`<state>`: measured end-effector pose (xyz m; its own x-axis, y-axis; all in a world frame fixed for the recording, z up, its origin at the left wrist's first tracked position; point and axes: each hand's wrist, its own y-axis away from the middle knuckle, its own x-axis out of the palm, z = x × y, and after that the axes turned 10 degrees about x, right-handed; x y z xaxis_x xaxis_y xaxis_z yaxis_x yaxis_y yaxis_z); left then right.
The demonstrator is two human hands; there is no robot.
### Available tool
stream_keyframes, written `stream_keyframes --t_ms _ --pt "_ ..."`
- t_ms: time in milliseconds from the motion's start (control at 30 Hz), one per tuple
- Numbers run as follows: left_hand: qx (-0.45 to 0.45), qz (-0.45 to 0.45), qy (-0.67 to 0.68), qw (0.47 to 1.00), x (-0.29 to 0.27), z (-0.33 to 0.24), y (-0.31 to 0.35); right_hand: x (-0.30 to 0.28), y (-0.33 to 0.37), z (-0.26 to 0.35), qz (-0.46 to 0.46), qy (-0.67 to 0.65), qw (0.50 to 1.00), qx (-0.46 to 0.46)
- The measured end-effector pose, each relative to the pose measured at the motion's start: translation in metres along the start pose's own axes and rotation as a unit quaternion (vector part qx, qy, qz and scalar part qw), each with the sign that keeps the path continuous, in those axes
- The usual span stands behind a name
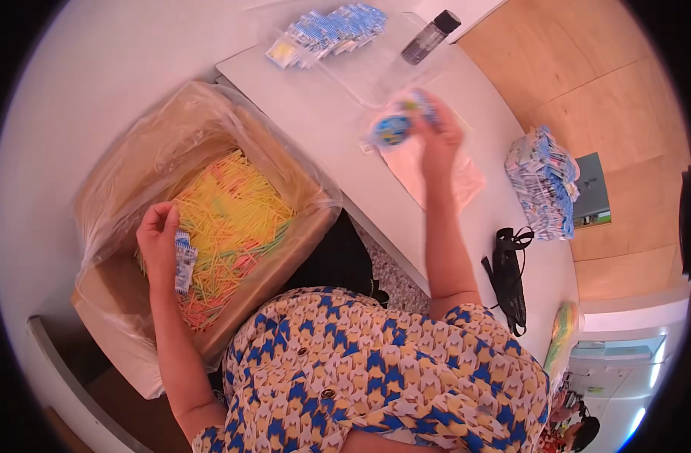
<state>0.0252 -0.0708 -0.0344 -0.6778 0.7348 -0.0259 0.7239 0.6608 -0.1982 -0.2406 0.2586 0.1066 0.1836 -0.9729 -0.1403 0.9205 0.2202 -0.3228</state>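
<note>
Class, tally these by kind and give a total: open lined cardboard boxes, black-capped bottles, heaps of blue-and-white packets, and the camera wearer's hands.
Lined cardboard box: 1
Black-capped bottle: 1
Packet heaps: 2 (upper heap, heap at picture's right)
Hands: 2 (left hand, right hand)
Total: 6

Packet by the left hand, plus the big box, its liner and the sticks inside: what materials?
Packet: probably printed plastic film, perhaps foil-backed; it looks thin and flat.
Box: likely cardboard, going by its plain brown walls.
Liner: almost certainly plastic film; see-through, shiny, creased.
Sticks: thin, straight, brightly coloured; maybe plastic, but their look leaves it open.
</note>
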Motion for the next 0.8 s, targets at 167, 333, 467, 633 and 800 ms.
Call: stream_keyframes --t_ms 167,333,467,633,800 --pt "0.075 0.003 -0.166 0.983 -0.011 0.017 -0.009 -0.166 -0.049 -0.086 -0.144 0.405 0.902 -0.04" --pt "0.037 0.042 -0.318 0.947 -0.024 0.005 -0.013 -0.203 -0.055 -0.128 -0.253 0.644 0.699 -0.179" --pt "-0.067 0.211 -0.608 0.762 -0.026 -0.015 -0.01 -0.131 -0.048 -0.085 -0.244 0.504 0.804 -0.202" --pt "-0.169 0.238 -0.658 0.695 -0.024 0.026 0.017 -0.033 -0.01 -0.03 -0.183 0.337 0.907 -0.174" --pt "-0.164 0.191 -0.638 0.728 -0.035 0.044 0.019 -0.007 0.008 -0.022 -0.128 0.336 0.905 -0.228"
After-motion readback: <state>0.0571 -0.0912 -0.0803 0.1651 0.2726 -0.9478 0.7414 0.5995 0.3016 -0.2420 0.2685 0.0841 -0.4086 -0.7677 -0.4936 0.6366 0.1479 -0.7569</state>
